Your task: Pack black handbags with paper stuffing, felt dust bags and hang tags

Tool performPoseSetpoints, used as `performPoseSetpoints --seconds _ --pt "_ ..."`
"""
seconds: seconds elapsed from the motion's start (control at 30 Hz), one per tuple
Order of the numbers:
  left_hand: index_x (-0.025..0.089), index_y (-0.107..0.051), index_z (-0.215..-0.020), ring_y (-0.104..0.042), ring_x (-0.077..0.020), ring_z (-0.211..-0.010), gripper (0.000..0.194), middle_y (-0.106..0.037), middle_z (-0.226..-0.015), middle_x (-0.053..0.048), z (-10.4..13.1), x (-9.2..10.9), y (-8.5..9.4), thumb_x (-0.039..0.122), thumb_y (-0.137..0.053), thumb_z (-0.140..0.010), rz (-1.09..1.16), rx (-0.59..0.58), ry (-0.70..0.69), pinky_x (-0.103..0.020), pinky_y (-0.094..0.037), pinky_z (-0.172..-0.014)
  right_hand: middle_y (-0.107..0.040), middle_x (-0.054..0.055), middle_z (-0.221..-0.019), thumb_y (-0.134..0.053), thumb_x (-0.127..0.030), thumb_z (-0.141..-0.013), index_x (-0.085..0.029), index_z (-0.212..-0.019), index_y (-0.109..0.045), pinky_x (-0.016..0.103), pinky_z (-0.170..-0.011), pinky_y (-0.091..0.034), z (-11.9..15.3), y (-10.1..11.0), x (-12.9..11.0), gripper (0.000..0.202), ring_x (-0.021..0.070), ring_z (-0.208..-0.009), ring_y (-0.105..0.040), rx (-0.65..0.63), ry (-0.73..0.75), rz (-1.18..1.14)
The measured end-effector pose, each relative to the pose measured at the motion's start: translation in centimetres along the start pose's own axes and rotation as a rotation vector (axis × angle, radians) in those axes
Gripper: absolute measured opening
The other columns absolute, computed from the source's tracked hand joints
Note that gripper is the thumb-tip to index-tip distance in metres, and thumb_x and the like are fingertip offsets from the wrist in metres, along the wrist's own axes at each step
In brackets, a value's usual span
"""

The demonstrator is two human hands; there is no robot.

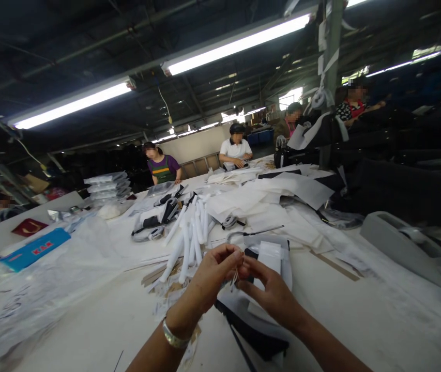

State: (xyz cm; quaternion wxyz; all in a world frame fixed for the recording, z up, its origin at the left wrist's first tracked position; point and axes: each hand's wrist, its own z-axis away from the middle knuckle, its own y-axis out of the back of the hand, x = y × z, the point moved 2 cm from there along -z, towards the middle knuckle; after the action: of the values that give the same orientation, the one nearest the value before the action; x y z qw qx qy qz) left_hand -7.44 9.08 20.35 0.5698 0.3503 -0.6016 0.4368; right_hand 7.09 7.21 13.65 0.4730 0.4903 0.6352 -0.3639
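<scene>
My left hand [215, 274] and my right hand [269, 292] meet fingertip to fingertip near the middle of the table. Both pinch a thin whitish string [234, 279], whose loose loops dangle below the fingers; the pinched part is mostly hidden. Beneath my hands lies a grey and black fabric bag [257, 336], partly covered by them. On its upper part rests a flat white packet [270, 253]. A watch [174, 335] circles my left wrist.
White tubes [193, 232] are heaped beyond my left hand. White sheets [251, 199] spread behind, near folded black and grey bags [162, 214]. At left lies a blue KAK package [36, 249]; at right, a grey plastic piece [402, 253]. Several people [238, 150] sit farther back.
</scene>
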Motion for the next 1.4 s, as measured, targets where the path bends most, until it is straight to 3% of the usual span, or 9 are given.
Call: performPoseSetpoints --seconds 0.1,0.33,0.4,0.57,0.73,0.93,1.13,1.3,1.4 --pt "0.017 -0.060 -0.085 -0.055 -0.0080 -0.059 0.034 -0.057 -0.074 0.002 0.1 -0.3 0.4 0.046 -0.076 -0.079 0.046 0.050 -0.023 -0.023 -0.047 -0.063 -0.070 0.005 -0.076 -0.067 -0.051 -0.086 -0.016 -0.114 -0.068 0.035 -0.077 -0.052 0.0 -0.3 0.8 0.045 0.0208 -0.073 -0.066 0.039 -0.088 -0.130" --pt "0.016 -0.060 -0.082 -0.046 -0.0044 -0.056 0.037 -0.049 -0.072 0.005 0.1 -3.3 2.8 0.047 -0.079 -0.075 0.113 0.180 -0.040 -0.021 -0.047 -0.066 -0.059 -0.001 -0.067 -0.070 -0.053 -0.083 -0.019 -0.098 -0.070 0.030 -0.077 -0.049 0.2 -0.8 1.6 0.037 0.0142 -0.069 -0.057 0.036 -0.328 -0.499" --pt "0.016 -0.060 -0.083 -0.048 -0.0052 -0.057 0.038 -0.049 -0.070 0.005 0.2 -3.9 3.4 0.049 -0.078 -0.075 0.115 0.205 -0.039 -0.021 -0.047 -0.066 -0.051 -0.003 -0.063 -0.070 -0.053 -0.082 -0.018 -0.093 -0.070 0.025 -0.066 -0.047 0.0 -1.1 1.4 0.036 0.0112 -0.062 -0.052 0.022 -0.365 -0.537" --pt "0.017 -0.060 -0.083 -0.051 -0.0070 -0.060 0.042 -0.049 -0.071 0.005 0.3 -4.8 4.8 0.053 -0.078 -0.073 0.099 0.251 -0.041 -0.026 -0.050 -0.074 -0.039 -0.007 -0.062 -0.072 -0.052 -0.079 -0.016 -0.086 -0.069 0.020 -0.042 -0.013 -1.1 -1.5 2.2 0.037 0.0032 -0.046 -0.022 -0.018 -0.417 -0.454" --pt "0.015 -0.062 -0.089 -0.059 -0.0113 -0.070 0.039 -0.058 -0.077 0.002 -0.4 -7.2 7.8 0.051 -0.075 -0.078 -0.007 0.298 0.000 -0.031 -0.051 -0.080 -0.040 -0.006 -0.061 -0.070 -0.054 -0.080 -0.015 -0.084 -0.070 0.022 -0.044 -0.013 -1.8 -1.4 3.7 0.039 0.0043 -0.046 -0.023 0.045 -0.405 -0.299" --pt "0.015 -0.060 -0.113 -0.064 -0.0183 -0.092 0.027 -0.063 -0.111 -0.006 -0.7 -13.6 12.4 0.035 -0.062 -0.094 -0.143 0.310 0.271 -0.038 -0.056 -0.079 -0.047 -0.005 -0.061 -0.068 -0.057 -0.080 -0.015 -0.088 -0.071 0.024 -0.044 -0.017 -1.1 -1.1 5.6 0.043 0.0054 -0.044 -0.030 0.174 -0.374 -0.163" --pt "0.016 -0.059 -0.118 -0.064 -0.0208 -0.098 0.033 -0.062 -0.116 -0.007 -0.4 -16.6 11.4 0.037 -0.061 -0.094 -0.035 0.197 0.436 -0.040 -0.056 -0.083 -0.050 -0.004 -0.063 -0.068 -0.057 -0.083 -0.015 -0.092 -0.070 0.023 -0.044 -0.018 0.2 -0.4 6.8 0.043 0.0051 -0.045 -0.030 0.237 -0.291 -0.231" --pt "0.016 -0.060 -0.117 -0.064 -0.0199 -0.097 0.030 -0.062 -0.116 -0.008 -0.3 -15.1 9.4 0.037 -0.060 -0.094 0.131 0.172 0.390 -0.040 -0.056 -0.082 -0.048 -0.004 -0.060 -0.069 -0.060 -0.080 -0.016 -0.088 -0.069 0.024 -0.043 -0.019 0.7 0.4 6.6 0.045 0.0065 -0.044 -0.031 0.303 -0.297 -0.240" --pt "0.016 -0.062 -0.114 -0.065 -0.0149 -0.087 0.030 -0.065 -0.113 -0.008 -0.1 -13.6 7.5 0.035 -0.065 -0.091 0.206 0.142 0.321 -0.029 -0.055 -0.074 -0.047 -0.004 -0.057 -0.068 -0.060 -0.081 -0.015 -0.088 -0.069 0.023 -0.042 -0.021 1.0 1.1 5.8 0.045 0.0068 -0.043 -0.032 0.314 -0.317 -0.182"
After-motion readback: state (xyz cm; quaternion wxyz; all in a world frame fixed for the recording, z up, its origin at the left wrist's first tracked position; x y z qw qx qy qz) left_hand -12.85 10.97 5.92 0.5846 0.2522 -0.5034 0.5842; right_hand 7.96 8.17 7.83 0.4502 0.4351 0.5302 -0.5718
